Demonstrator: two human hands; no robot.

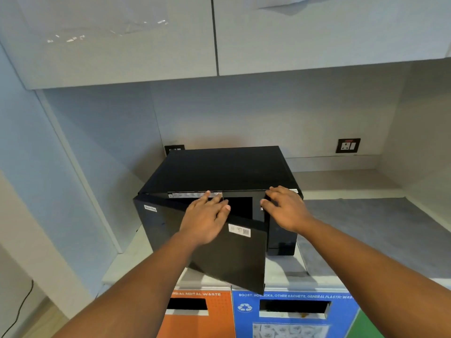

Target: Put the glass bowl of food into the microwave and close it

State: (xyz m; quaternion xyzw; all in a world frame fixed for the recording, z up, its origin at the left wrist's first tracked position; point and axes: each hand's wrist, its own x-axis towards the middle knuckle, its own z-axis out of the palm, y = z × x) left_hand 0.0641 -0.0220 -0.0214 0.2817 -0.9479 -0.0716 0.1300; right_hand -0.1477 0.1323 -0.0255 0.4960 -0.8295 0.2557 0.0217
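A black microwave stands on the counter against the back wall. Its door, hinged at the left, is swung partly open toward me. My left hand lies flat on the upper outside of the door, fingers spread and reaching its top edge. My right hand rests on the microwave's front top right corner, by the control panel side, fingers apart and holding nothing. The dark cavity shows only as a narrow gap between my hands. The glass bowl of food is not visible in this view.
A grey mat covers the counter to the right of the microwave. Wall cabinets hang overhead. A power socket sits on the back wall. Below the counter edge are an orange waste bin front and a blue one.
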